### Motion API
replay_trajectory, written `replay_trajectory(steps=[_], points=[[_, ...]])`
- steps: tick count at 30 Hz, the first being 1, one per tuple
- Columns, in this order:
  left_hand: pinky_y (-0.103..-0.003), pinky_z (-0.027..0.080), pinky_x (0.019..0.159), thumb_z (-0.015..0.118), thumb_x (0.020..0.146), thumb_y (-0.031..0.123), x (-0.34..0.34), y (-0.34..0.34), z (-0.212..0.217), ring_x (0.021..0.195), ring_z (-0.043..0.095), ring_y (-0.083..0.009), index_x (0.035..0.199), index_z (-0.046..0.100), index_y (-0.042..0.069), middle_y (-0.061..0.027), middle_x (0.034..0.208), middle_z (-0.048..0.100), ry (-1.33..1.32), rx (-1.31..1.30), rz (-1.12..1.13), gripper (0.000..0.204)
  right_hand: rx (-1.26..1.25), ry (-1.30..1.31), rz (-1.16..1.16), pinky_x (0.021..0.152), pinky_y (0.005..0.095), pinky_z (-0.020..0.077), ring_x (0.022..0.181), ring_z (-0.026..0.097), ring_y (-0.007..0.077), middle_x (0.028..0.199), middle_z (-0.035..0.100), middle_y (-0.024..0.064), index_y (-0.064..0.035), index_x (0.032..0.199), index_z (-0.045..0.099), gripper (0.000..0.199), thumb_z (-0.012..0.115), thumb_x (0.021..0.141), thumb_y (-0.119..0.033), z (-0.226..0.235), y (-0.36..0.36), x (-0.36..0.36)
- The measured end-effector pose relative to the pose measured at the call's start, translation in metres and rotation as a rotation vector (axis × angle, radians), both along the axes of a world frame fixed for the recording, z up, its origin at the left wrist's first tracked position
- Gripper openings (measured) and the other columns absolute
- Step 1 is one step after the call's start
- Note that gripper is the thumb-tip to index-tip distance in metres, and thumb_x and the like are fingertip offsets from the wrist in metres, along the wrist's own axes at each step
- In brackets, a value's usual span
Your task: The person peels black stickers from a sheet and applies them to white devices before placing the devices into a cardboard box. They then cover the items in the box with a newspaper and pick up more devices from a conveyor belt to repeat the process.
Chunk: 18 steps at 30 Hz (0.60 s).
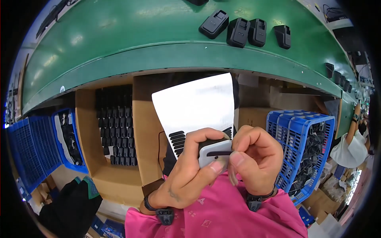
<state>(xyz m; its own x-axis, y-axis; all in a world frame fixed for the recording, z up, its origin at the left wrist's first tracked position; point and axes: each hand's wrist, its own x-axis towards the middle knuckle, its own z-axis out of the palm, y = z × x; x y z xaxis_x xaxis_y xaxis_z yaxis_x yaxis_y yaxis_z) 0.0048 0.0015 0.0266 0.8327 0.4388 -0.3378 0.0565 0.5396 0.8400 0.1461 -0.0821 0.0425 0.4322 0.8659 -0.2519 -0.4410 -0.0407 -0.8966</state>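
Note:
My left hand (189, 168) grips a small device with a light grey face (206, 159) and a dark side, tilted up in front of my chest. A narrow black strip (219, 153) lies along the grey face, with a small dark dot beneath it. Thumb and index finger of my right hand (260, 156) are pinched together at the device's right end; what they hold, if anything, is hidden. Behind both hands a white sheet (194, 105) rests over my lap, with several rounded black strips (177, 139) along its lower edges.
Several black charger-like cradles (239, 33) stand on the green bench (131, 59). Below it, a cardboard box (113, 182) holds rows of black parts. Blue crates (285, 123) with black pieces stand either side. Another person's arm (352, 129) shows at far right.

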Motion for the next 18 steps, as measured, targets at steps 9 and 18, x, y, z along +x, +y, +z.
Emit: replay_trajectory(steps=[9,18], points=[[-0.033,0.042,0.087,0.048,0.092,0.014,0.000,0.000,0.000,0.098,0.053,-0.0196,0.129,0.031,-0.001,-0.0155,0.110,0.050,0.010,0.080,-0.015,0.044,-0.185,0.025,-0.029,0.060,0.0187,0.0373,0.066,0.045,0.0069,0.078,0.051,0.0058,-0.0001,0.081,0.050,0.015,0.064,0.077,-0.005,0.011,0.004,-0.005],[-0.033,0.042,0.087,0.049,0.092,0.014,-0.002,0.001,0.000,0.098,0.052,-0.0205,0.128,0.033,-0.001,-0.0149,0.111,0.048,0.033,0.118,-0.016,0.043,-0.023,-0.005,0.011,0.052,0.0177,0.0412,0.058,0.054,0.0045,0.077,0.055,0.0047,0.0045,0.084,0.052,0.008,0.060,0.083,0.007,0.000,0.001,-0.003]])
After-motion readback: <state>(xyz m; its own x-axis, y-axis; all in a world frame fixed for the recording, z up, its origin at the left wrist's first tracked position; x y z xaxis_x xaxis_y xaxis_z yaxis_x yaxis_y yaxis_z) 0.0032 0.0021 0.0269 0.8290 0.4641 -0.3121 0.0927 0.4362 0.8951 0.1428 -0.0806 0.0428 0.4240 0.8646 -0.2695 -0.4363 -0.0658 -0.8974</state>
